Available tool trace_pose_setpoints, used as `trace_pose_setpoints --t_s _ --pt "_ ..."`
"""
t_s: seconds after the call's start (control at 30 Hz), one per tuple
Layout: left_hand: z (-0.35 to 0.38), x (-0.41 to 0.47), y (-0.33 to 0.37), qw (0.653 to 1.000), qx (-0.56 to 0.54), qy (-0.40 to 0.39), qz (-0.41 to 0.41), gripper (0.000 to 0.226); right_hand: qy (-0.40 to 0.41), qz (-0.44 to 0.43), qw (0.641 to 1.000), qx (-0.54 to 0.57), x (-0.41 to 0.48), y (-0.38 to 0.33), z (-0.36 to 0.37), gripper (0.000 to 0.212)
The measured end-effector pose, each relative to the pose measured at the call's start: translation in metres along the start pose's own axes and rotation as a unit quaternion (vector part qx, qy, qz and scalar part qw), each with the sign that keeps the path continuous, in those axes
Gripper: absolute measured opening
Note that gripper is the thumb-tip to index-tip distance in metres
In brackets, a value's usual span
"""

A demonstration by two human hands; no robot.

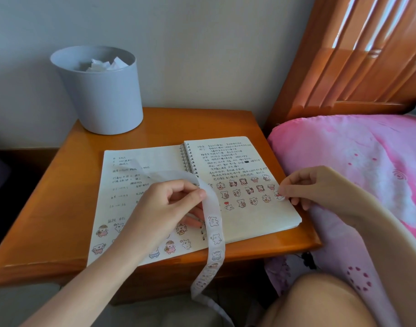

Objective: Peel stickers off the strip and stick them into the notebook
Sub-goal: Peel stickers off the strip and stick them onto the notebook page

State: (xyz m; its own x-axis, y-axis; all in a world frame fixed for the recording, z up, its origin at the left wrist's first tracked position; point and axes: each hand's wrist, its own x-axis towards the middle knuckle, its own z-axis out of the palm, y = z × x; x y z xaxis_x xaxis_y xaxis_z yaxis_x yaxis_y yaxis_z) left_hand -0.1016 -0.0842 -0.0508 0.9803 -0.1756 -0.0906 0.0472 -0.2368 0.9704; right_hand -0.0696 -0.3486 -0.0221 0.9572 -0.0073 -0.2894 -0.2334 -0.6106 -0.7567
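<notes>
An open spiral notebook (254, 223) lies on the wooden nightstand, both pages carrying handwriting and small bear stickers. My left hand (164, 208) pinches a long white sticker strip (214, 234) over the spine; the strip's empty end curls back over the left page and its sticker-filled end hangs past the table's front edge. My right hand (313, 187) holds one small peeled sticker (279, 195) between thumb and forefinger at the right edge of the right page, level with the rows of stuck stickers (244, 192).
A grey bin (100, 95) with crumpled paper stands at the nightstand's (58, 208) back left. A pink bedspread (358, 166) and wooden headboard (358, 55) lie to the right. My knee (320, 303) is at the lower right.
</notes>
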Motion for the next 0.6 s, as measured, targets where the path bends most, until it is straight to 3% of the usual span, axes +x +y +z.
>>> trace_pose_setpoints --t_s 0.6 --pt "0.0 0.0004 -0.0007 1.0 -0.001 -0.004 -0.002 0.013 0.028 -0.017 0.999 -0.029 0.0023 0.0047 0.0048 0.006"
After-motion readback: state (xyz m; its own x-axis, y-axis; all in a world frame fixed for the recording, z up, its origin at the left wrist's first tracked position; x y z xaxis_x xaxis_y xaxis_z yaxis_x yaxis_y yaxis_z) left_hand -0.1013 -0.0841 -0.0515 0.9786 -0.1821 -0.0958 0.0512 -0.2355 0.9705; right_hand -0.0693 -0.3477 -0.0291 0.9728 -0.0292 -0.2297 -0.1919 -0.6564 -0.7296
